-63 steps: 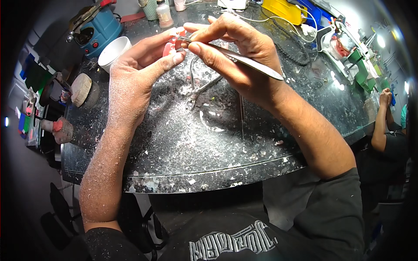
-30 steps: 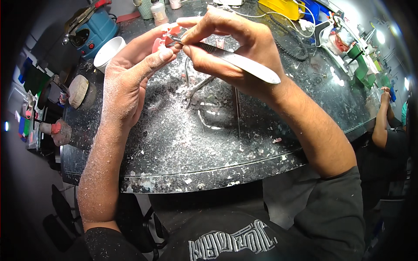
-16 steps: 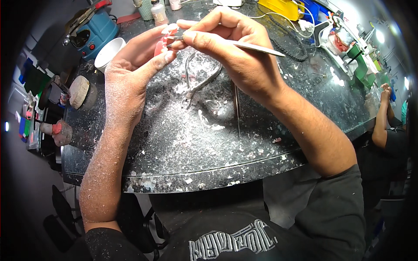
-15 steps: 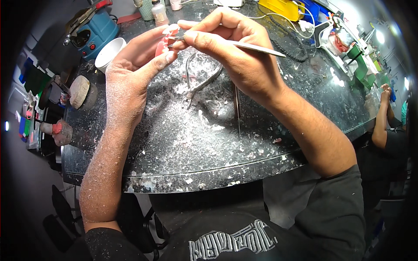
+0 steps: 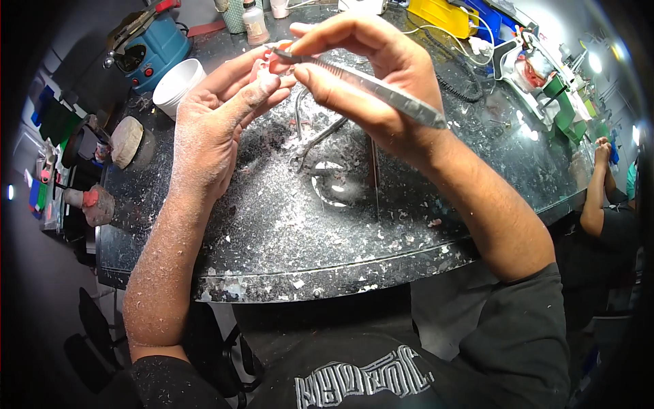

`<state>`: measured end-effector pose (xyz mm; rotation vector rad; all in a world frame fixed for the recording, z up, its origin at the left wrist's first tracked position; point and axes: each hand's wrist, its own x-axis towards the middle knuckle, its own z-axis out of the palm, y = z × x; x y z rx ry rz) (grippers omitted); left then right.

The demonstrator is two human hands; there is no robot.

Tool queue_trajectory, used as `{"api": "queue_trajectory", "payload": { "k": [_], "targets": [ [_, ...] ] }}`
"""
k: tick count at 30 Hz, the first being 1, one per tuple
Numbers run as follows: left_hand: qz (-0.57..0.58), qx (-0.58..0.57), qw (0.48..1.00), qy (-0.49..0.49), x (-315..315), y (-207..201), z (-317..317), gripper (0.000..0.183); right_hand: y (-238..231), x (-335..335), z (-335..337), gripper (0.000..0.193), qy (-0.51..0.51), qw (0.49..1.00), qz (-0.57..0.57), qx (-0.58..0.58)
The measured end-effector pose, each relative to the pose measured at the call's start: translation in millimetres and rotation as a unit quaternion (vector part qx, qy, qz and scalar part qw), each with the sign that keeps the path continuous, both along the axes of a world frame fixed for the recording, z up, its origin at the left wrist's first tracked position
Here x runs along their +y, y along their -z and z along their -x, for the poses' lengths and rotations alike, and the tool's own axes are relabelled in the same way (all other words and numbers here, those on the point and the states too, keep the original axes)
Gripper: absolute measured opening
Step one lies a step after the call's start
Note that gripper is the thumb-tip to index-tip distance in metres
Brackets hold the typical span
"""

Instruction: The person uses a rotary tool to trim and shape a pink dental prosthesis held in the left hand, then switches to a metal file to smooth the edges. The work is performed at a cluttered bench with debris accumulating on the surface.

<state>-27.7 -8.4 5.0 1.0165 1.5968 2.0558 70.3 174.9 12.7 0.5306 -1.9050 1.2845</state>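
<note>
My left hand [image 5: 221,116], dusted with white powder up the forearm, pinches a small pink denture [image 5: 261,67] between thumb and fingers above the far part of the bench. In my right hand [image 5: 381,82] is a flat metal scalpel [image 5: 381,91], gripped like a pen. Its tip reaches the denture's upper edge; whether it touches cannot be made out. Fingers cover much of the denture. Beneath both hands, a dark curved two-armed metal tool [image 5: 315,143] lies on the dusty black bench [image 5: 272,238].
A white cup [image 5: 178,85] stands left of my left hand, with a blue machine [image 5: 153,51] behind it. A small bottle [image 5: 255,24] and a yellow bin [image 5: 443,17] are at the back. A coiled black cord [image 5: 463,85] lies right. Another person's arm [image 5: 595,191] shows far right.
My right hand has turned the scalpel so its broad face shows, with its tip now higher on the denture. My left hand has shifted slightly right and tilted the denture.
</note>
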Motion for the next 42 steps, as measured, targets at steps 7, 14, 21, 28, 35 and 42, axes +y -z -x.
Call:
{"api": "queue_trajectory", "payload": {
  "k": [7,14,21,28,35,42],
  "targets": [
    [-0.017,-0.013,0.999,0.035,-3.3,-0.9,2.9,0.046,-0.2,17.7,6.7,0.022,0.084,0.966,-0.217,0.111],
    [-0.008,0.023,0.999,0.029,-3.9,-3.0,0.9,0.046,-5.8,16.7,-2.8,0.017,0.082,0.970,-0.221,0.063],
    [-0.005,0.038,0.999,0.018,-4.8,-1.1,2.8,0.045,-3.3,12.1,-4.1,0.011,0.025,0.995,-0.099,-0.022],
    [-0.009,0.066,0.998,0.013,-4.0,0.3,2.7,0.044,3.8,7.8,6.2,0.018,-0.041,0.999,0.015,-0.006],
    [-0.025,-0.014,0.999,0.046,-5.8,0.3,4.0,0.041,3.7,11.6,4.1,0.021,0.050,0.987,-0.118,0.098],
    [-0.035,-0.060,0.994,0.082,-7.4,-2.1,3.0,0.041,8.2,16.9,13.3,0.036,0.106,0.942,-0.218,0.233]
  ]
}}
